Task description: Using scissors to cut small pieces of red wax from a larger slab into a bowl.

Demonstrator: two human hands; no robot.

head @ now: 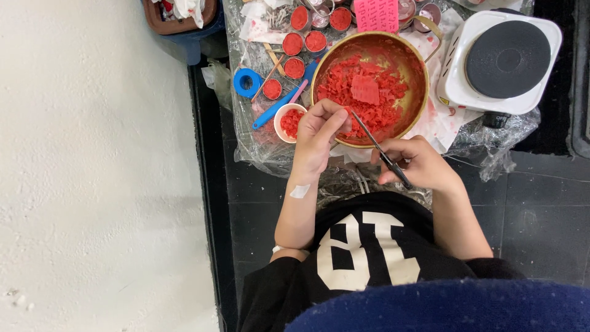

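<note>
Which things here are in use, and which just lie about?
In use: left hand, right hand, scissors, bowl of red pieces.

Lying about: hotplate, tape roll, white cup, small red-filled tins, pink mould.

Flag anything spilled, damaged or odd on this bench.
Red smears stain the white paper beside the brass bowl of red chunks. The plastic sheet under everything is crumpled. A white strip is stuck on the left forearm. Right hand holds a thin tool; left hand pinches at the bowl rim.
</note>
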